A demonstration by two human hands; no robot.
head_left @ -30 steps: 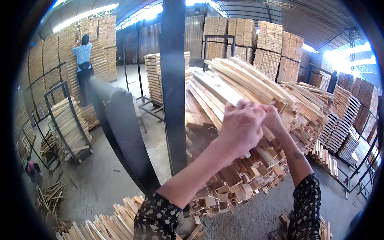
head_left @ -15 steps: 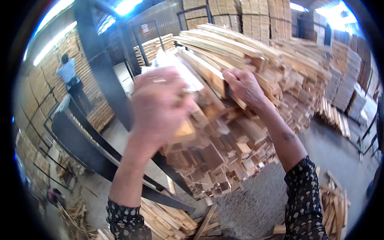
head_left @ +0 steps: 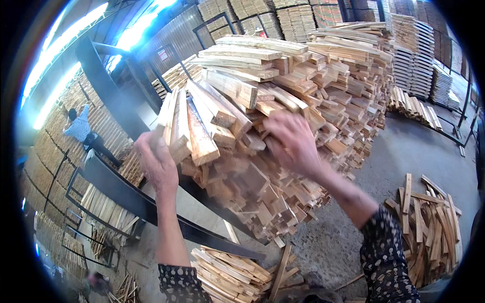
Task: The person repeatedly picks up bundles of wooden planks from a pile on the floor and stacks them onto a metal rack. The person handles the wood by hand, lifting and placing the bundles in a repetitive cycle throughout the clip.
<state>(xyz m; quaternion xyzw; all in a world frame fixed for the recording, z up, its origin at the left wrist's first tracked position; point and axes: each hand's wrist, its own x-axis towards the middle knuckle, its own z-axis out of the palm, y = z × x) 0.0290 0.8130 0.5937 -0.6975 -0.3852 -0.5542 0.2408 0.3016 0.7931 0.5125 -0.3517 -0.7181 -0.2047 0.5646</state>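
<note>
A large stack of sawn wooden boards (head_left: pixel 303 81) rises before me, its cut ends facing me. At its left edge my left hand (head_left: pixel 157 159) is closed round the near end of a pale board (head_left: pixel 165 113), thumb on one side and fingers on the other. Just right of it lie several loose, slanting boards, one with a brown streaked face (head_left: pixel 198 134). My right hand (head_left: pixel 293 141) is at the front of the stack, against the board ends. Its fingers are bent downward and blurred, so whether they grip a board does not show.
A dark steel post (head_left: pixel 108 86) and a steel beam (head_left: pixel 151 202) stand left of the stack. Loose sticks lie in piles on the floor, one at lower right (head_left: pixel 424 227), another below the beam (head_left: pixel 227 272). Far left, a person (head_left: pixel 81 129) works at a tall wood stack.
My left hand has moved left and down to the loose boards' ends. The right hand has lowered and shifted left along the stack front. The view has tilted, and the far person's arms have risen.
</note>
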